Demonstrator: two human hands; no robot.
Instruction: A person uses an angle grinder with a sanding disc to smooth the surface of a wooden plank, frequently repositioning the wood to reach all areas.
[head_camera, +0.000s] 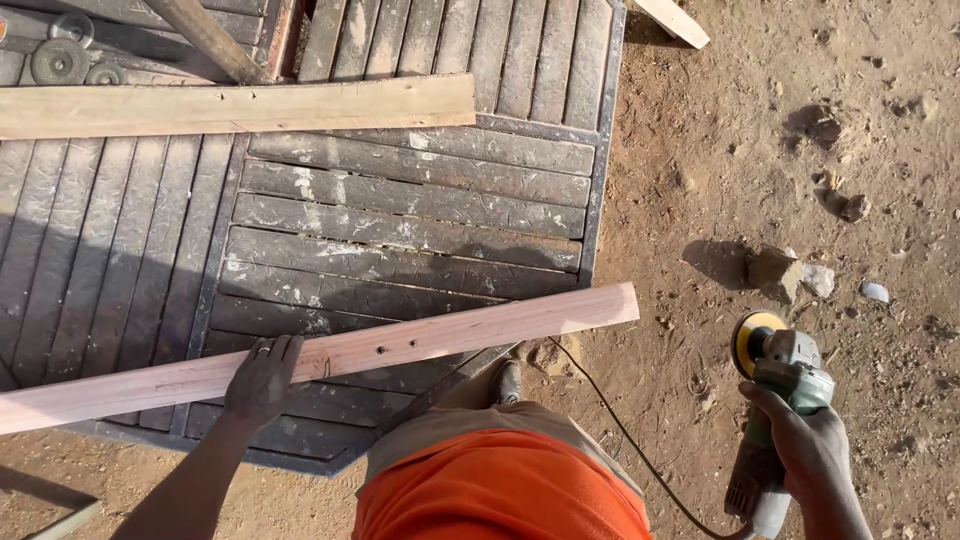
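A long pale wooden plank (420, 340) lies slanted across a dark slatted metal panel (400, 210). My left hand (262, 378) presses down on the plank near its left part, a ring on one finger. My right hand (808, 448) grips the body of a grey angle grinder (778, 385) with a yellow sanding disc, held low over the dirt, well to the right of the plank's end. Its black cord (620, 430) trails back toward my legs. My orange top and one shoe (508, 380) show at the bottom.
A second plank (240, 107) lies across the panel's far part, with a thinner stick (215, 40) above it. Round metal discs (60, 60) sit at top left. Stones (790, 272) lie in the sandy ground at right. Another board end (672, 20) is at the top.
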